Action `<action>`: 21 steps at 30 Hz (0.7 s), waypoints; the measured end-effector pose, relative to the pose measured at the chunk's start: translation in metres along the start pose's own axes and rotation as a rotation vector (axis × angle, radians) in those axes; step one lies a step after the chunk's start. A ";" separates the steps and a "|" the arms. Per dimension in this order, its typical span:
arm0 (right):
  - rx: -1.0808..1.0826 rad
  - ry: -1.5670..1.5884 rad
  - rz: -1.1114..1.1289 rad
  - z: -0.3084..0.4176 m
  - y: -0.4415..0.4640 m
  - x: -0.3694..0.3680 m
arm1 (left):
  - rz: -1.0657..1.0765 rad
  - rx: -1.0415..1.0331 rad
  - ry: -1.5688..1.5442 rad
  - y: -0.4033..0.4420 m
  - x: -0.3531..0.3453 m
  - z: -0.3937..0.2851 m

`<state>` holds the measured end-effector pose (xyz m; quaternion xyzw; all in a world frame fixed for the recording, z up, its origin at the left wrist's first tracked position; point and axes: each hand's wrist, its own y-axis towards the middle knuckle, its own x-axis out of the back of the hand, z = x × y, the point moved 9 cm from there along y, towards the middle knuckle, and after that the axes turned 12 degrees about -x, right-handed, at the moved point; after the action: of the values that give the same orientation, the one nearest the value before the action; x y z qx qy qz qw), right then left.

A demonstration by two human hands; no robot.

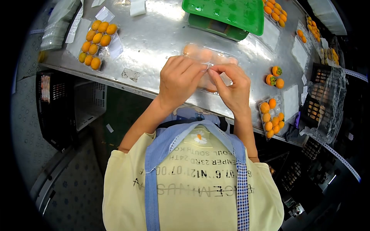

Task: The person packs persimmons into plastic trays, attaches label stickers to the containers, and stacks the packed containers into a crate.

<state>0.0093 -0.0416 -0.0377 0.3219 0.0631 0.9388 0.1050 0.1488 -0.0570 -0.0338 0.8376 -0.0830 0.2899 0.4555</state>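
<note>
A clear plastic pack [225,57] with orange fruit showing through it lies on the metal table, right in front of me. My left hand [179,80] is closed in a pinch above the middle of the pack. Meeting it fingertip to fingertip, my right hand [232,82] also pinches, thumb against forefinger. A bit of shiny clear plastic shows between the fingertips; whether it is the pack's lid or a loose film I cannot tell. Both hands cover much of the pack's near side.
Filled trays of persimmons stand at left [96,40] and near right [273,119]. Loose persimmons [274,78] sit on the right. A green tray [227,13] rests on a green-sided scale or box ahead. Stacked clear lids [59,29] and black crates [54,107] are at left.
</note>
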 end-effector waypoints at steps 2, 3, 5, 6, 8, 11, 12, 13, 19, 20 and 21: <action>-0.050 0.012 0.027 -0.007 -0.001 -0.002 | -0.010 0.014 -0.024 -0.001 0.000 0.002; -0.076 0.017 0.040 -0.011 -0.001 -0.003 | -0.013 0.027 -0.044 -0.002 -0.001 0.003; -0.175 0.126 0.066 -0.021 -0.003 -0.004 | -0.010 0.069 -0.095 -0.005 -0.003 0.007; -0.223 0.180 0.078 -0.026 -0.004 -0.005 | -0.007 0.095 -0.122 -0.006 -0.005 0.009; -0.280 0.254 0.114 -0.032 -0.006 -0.008 | 0.001 0.161 -0.191 -0.009 -0.007 0.014; -0.368 0.364 0.138 -0.041 -0.008 -0.009 | -0.004 0.293 -0.328 -0.018 -0.011 0.025; -0.399 0.401 0.141 -0.044 -0.009 -0.009 | -0.019 0.346 -0.382 -0.023 -0.014 0.030; -0.432 0.433 0.118 -0.053 -0.010 -0.007 | -0.033 0.399 -0.435 -0.028 -0.015 0.034; -0.542 0.631 0.068 -0.078 -0.008 0.003 | -0.112 0.681 -0.573 -0.046 -0.005 0.061; -0.540 0.646 0.065 -0.077 -0.008 0.001 | -0.110 0.670 -0.567 -0.046 -0.005 0.061; -0.538 0.661 0.062 -0.077 -0.009 -0.001 | -0.109 0.658 -0.561 -0.046 -0.006 0.060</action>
<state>-0.0357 -0.0372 -0.1006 -0.0333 -0.1635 0.9772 0.1311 0.1875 -0.0803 -0.0954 0.9877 -0.0624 0.0375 0.1386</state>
